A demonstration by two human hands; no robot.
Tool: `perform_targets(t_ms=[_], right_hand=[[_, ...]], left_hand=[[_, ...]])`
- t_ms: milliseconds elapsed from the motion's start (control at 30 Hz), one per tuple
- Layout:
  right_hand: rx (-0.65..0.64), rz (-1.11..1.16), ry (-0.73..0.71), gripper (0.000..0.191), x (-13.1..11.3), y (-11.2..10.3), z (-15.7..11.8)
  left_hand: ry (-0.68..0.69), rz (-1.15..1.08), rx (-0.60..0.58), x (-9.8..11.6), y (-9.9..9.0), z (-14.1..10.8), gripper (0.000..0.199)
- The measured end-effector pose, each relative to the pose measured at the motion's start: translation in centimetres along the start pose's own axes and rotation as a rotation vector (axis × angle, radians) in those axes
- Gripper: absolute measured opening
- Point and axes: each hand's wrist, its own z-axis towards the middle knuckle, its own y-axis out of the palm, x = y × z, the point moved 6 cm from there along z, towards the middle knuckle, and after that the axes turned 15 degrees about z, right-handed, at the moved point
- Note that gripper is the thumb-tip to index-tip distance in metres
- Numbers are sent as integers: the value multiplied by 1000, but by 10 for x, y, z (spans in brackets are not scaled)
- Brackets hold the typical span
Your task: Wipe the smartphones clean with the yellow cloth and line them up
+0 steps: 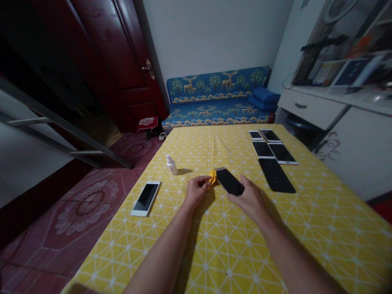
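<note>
Head view — left hand (pixel 197 192) pinching crumpled yellow cloth (pixel 212 178), right hand (pixel 247 199) gripping glossy black smartphone (pixel 229 181) — patterned yellow tablecloth (pixel 306 228) beneath.

No words, brands or numbers can be read anywhere: the small white spray bottle (pixel 172 164) at eleven o'clock and the black-screened smartphone (pixel 229 181) at twelve o'clock show nothing legible at this size.

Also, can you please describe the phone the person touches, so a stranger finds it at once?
On the yellow patterned tablecloth, find the person's two hands. Between them is a black-screened phone, the only one a hand touches, with a yellow cloth at its end.
</note>
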Motion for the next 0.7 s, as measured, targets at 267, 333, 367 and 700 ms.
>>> perform_targets(t_ms=[267,333,367,700], right_hand=[[70,1075,366,18,15,-39,9],[147,1248,379,20,12,-55,12],[219,1317,380,20,12,-64,14],[996,646,-125,35,65,-178,5]], left_hand=[[17,17,1,1,-1,2,26],[22,20,-1,1,-1,2,26],[25,21,-3,1,-1,2,26],[32,15,-16,-2,1,3,26]])
